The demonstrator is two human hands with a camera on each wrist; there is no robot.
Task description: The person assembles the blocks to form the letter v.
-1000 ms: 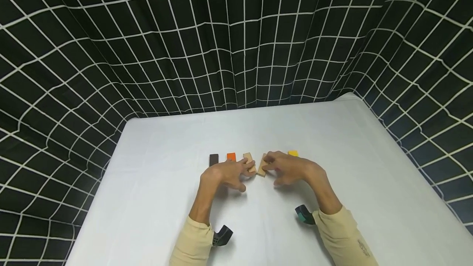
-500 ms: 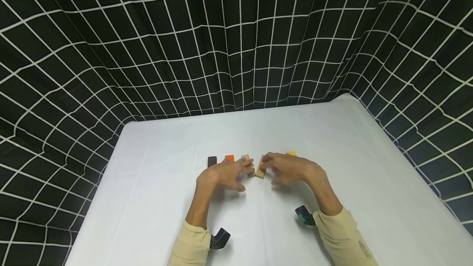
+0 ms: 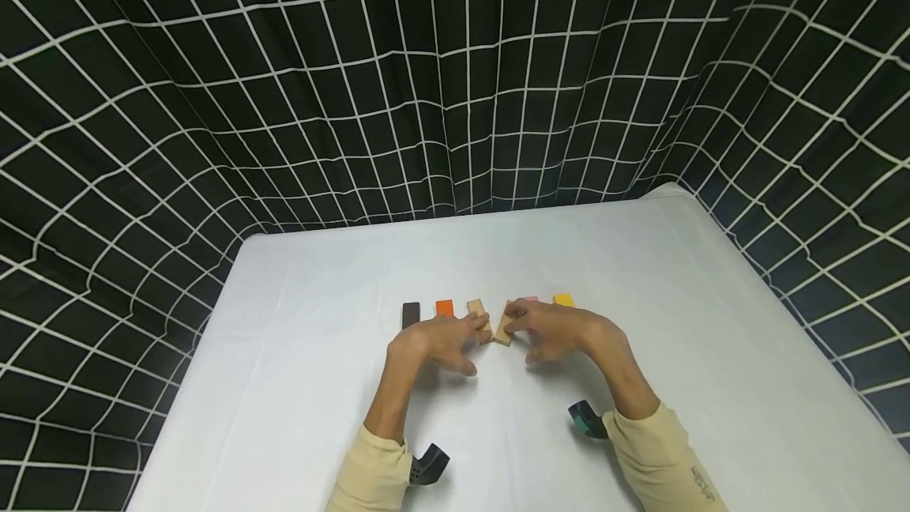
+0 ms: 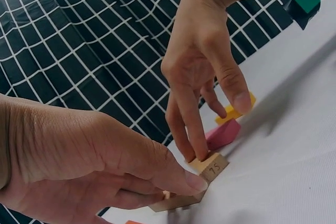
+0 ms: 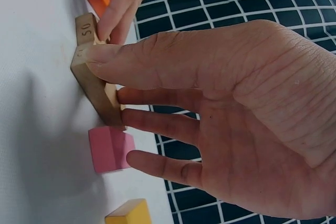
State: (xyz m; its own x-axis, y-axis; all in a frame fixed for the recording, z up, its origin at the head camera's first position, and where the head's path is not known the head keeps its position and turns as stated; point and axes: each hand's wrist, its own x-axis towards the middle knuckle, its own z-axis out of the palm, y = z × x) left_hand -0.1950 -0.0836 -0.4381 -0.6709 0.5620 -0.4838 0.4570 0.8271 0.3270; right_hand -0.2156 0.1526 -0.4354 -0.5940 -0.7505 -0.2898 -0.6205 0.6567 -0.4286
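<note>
Two plain wooden blocks lie in a V on the white table, their near ends close together. My left hand (image 3: 441,340) reaches over the left wooden block (image 3: 475,307), marked 50 (image 5: 85,27), with its fingertips on it and the thumb held apart. On the right wooden block (image 3: 503,335), marked 75 (image 4: 214,167), rest fingertips of my right hand (image 3: 558,329); its thumb also stands away. A pink block (image 5: 107,149) lies beside the right wooden block, partly hidden by the hand in the head view. Neither hand curls around anything.
An orange block (image 3: 444,307) and a dark block (image 3: 411,314) stand to the left in the row, partly behind the left hand. Right of the pink block is a yellow block (image 3: 563,300). A black curtain with white grid lines (image 3: 455,85) encloses the white table (image 3: 341,259).
The pink block's far end now shows past the right hand in the head view. Both hands stay over the wooden blocks, with only slight shifts along with the camera.
</note>
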